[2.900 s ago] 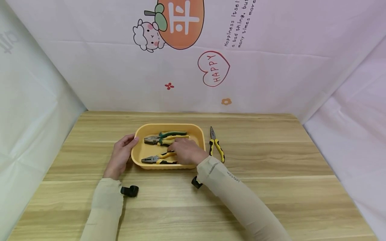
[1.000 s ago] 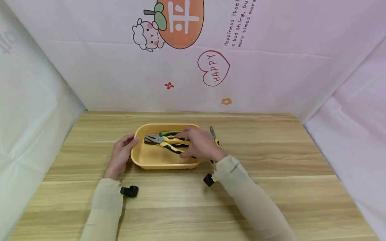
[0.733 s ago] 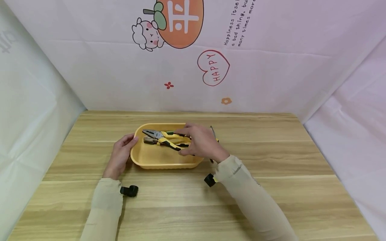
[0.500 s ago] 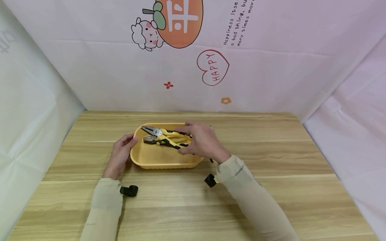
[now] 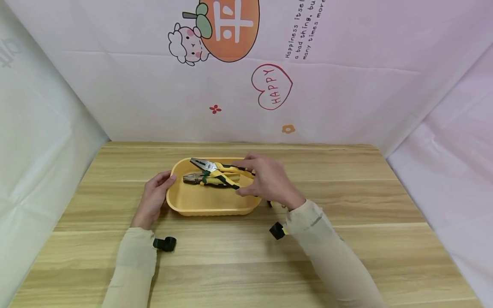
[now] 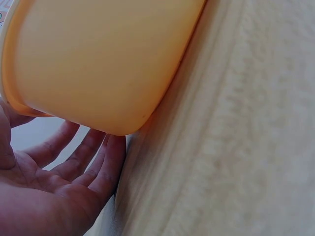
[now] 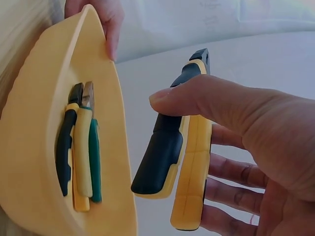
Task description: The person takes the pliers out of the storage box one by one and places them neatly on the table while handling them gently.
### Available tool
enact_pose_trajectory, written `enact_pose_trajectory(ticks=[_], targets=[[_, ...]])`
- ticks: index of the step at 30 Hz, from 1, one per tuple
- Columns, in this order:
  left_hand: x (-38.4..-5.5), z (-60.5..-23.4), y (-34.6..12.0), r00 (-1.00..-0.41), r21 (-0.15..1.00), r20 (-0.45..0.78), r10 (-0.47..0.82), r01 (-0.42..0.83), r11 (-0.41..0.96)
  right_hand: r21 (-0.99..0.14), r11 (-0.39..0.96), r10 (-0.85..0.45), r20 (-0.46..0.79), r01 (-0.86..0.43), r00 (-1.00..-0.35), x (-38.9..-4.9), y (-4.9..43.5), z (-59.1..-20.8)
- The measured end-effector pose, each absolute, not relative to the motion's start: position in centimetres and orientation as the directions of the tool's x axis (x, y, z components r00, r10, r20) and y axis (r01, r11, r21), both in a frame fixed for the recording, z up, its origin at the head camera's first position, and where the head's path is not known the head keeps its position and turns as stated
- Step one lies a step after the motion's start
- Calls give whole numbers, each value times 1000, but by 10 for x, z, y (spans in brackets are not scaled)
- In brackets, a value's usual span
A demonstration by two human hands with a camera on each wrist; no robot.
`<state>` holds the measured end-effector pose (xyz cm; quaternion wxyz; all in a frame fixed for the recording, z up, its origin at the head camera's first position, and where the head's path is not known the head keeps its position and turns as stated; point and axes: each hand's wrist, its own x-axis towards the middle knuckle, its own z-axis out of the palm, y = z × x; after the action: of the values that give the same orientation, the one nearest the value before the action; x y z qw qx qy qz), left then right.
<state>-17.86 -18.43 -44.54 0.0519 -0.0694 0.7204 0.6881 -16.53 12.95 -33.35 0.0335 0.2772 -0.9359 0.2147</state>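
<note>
My right hand (image 5: pixel 271 179) grips combination pliers (image 5: pixel 210 166) by their yellow-and-black handles, thumb on one handle and fingers along the other. The jaws point left, and in the right wrist view the pliers are raised clear of the yellow plastic bin (image 5: pixel 208 211). With the thumb over the rim and fingers against the outer wall, my left hand (image 5: pixel 152 199) holds the bin's left end. Two more pairs of pliers (image 7: pixel 81 152) lie together inside, one with green on its handles, one with black and yellow.
Right of the bin, another pair of yellow-and-black pliers lies on the wooden table (image 5: pixel 231 265), largely hidden behind my right hand. A white printed cloth (image 5: pixel 327 102) stands along the table's back, with plain cloth at both sides.
My right hand has picked up the combination pliers from the front of the bin's floor, lifted them towards the back rim and shifted right. The left hand keeps its place on the bin.
</note>
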Motion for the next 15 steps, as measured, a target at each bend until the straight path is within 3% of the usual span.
enact_pose_trajectory(ticks=[15], targets=[[-178, -444, -185, -985, 984, -172, -23, -173, 48, -394, 804, -419, 156, -445, -895, -163, 165, -333]])
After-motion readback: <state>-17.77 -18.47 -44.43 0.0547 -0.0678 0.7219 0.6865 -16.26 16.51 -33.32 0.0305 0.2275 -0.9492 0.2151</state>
